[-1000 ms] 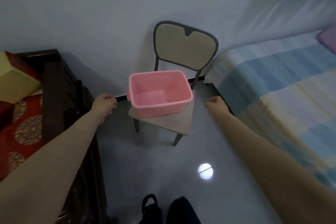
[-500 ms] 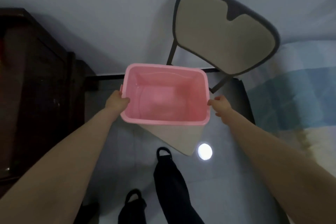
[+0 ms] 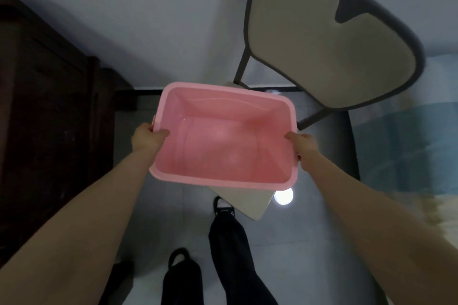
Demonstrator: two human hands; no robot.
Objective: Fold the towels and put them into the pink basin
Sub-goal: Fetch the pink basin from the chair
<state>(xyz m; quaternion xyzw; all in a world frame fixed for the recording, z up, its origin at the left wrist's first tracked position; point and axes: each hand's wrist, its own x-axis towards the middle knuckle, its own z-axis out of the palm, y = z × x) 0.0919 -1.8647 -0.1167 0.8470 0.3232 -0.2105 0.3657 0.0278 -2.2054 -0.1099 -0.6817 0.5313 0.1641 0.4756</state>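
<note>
The pink basin (image 3: 223, 182) is a rectangular plastic tub with nothing inside, held over the beige chair seat (image 3: 250, 203). My left hand (image 3: 146, 138) grips its left rim, thumb hooked over the inside wall. My right hand (image 3: 303, 146) grips the right rim the same way. No towel shows in the head view.
The chair's beige backrest (image 3: 322, 39) with a dark frame stands behind the basin against a pale wall. A dark wooden cabinet (image 3: 49, 106) fills the left. A bed with a blue checked cover (image 3: 411, 146) lies to the right. My legs in dark trousers (image 3: 228, 250) stand on the grey tiled floor.
I stepped up to the chair and took the basin by both side rims. It now sits closer and larger in view, with more of the seat showing below it.
</note>
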